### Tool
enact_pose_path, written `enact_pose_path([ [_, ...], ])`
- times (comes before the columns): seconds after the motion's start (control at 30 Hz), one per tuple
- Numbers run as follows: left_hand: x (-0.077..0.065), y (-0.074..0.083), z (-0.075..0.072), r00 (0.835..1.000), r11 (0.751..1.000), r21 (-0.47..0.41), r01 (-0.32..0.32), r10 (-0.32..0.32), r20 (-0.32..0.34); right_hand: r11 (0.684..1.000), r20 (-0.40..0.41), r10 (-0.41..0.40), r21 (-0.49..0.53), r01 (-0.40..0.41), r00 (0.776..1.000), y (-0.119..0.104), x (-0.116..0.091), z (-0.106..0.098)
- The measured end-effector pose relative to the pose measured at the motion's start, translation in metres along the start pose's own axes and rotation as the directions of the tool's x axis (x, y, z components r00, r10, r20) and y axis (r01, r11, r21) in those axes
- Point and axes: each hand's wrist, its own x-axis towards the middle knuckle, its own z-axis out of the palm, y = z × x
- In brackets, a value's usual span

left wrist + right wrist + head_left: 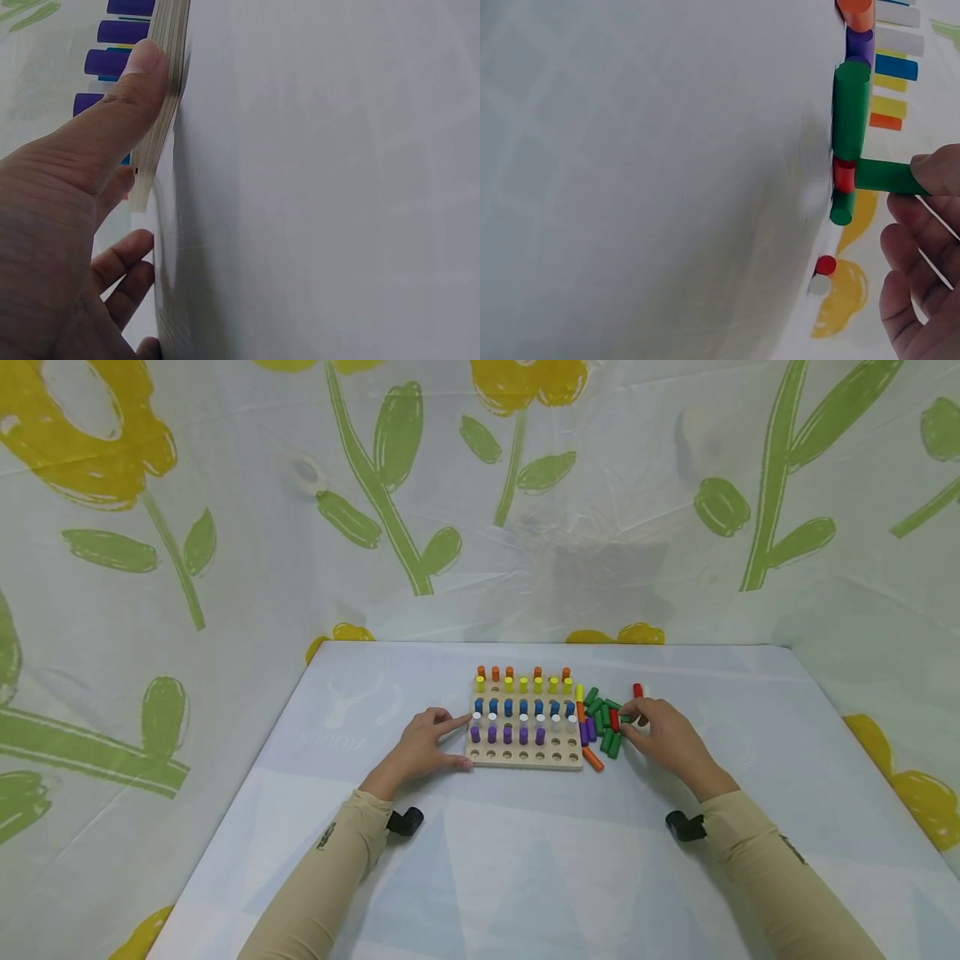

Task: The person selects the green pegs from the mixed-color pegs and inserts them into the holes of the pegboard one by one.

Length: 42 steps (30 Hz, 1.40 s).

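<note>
A wooden pegboard [525,761] lies on the table, with rows of orange, yellow, blue, white and purple pegs [507,736] standing in its holes. The front row of holes holds no pegs. At the board's left side, my left hand [420,747] touches it with thumb and index finger stretched out; in the left wrist view the thumb [146,64] presses on the layered edge. My right hand [667,739] pinches a green peg [885,177] between thumb and finger, over the loose pile right of the board. A red peg [844,175] lies just beneath it.
Loose green pegs [614,745], purple pegs [587,730], a yellow peg [580,692] and an orange peg [593,760] lie along the board's right side. Farther right sits another red peg [637,690] beside a white one. A flower-patterned sheet [480,560] hangs behind the table [525,877].
</note>
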Motion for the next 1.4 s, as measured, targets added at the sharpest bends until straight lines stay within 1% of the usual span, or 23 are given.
enact_pose_path([
  [0.27, -0.001, 0.0, 0.0, 1.0, 1.0, -0.013, -0.008, 0.008, -0.002, 1.0, -0.004, 0.005, 0.014, -0.005, 1.0, -0.003, -0.001, -0.001],
  [0.67, 0.0, 0.0, -0.002, 1.0, 1.0, -0.023, -0.011, 0.011, 0.002, 0.999, 0.001, -0.011, 0.051, 0.011, 1.0, -0.007, -0.001, 0.002],
  [0.77, 0.0, -0.001, -0.001, 1.0, 1.0, -0.017, -0.012, 0.012, 0.003, 0.998, -0.009, -0.023, 0.056, 0.023, 1.0, -0.009, -0.002, 0.002],
  [0.97, -0.003, 0.0, -0.003, 0.999, 0.999, -0.015, -0.039, 0.039, -0.006, 0.996, -0.034, -0.06, 0.064, 0.063, 0.998, -0.011, -0.004, 0.004],
  [1.23, -0.002, 0.0, -0.002, 1.0, 0.999, -0.019, -0.026, 0.026, -0.003, 0.994, -0.051, -0.077, 0.071, 0.081, 0.996, -0.016, -0.004, 0.006],
  [1.4, -0.001, 0.0, -0.001, 1.0, 1.0, -0.015, -0.01, 0.01, 0.002, 0.99, -0.066, -0.111, 0.081, 0.117, 0.992, -0.018, -0.005, 0.007],
])
